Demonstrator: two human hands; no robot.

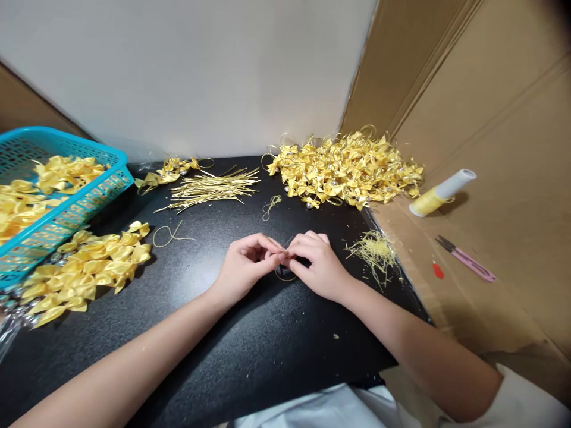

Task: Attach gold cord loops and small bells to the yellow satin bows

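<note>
My left hand point(250, 260) and my right hand point(320, 261) meet over the middle of the black table, thumbs and fingertips pinched together. A thin gold cord point(285, 279) runs between them, its loop curving just below the fingertips. Whatever else sits at the pinch is mostly hidden by the fingers. Beyond the hands lies a small knotted cord loop point(270, 207). Another loose cord point(168, 237) curls to the left. Farther back is a bundle of cut gold cords point(214, 189). To the left, yellow ribbon bows point(107, 258) lie in a loose pile.
A blue basket point(66, 217) holding more bows stands at the left. Finished-looking bows with bells and loops point(348, 169) are heaped at the back right. Cord scraps point(373, 252) lie right of my hands. Pink-handled snips point(466, 259) and a spool tube point(441, 193) rest on cardboard.
</note>
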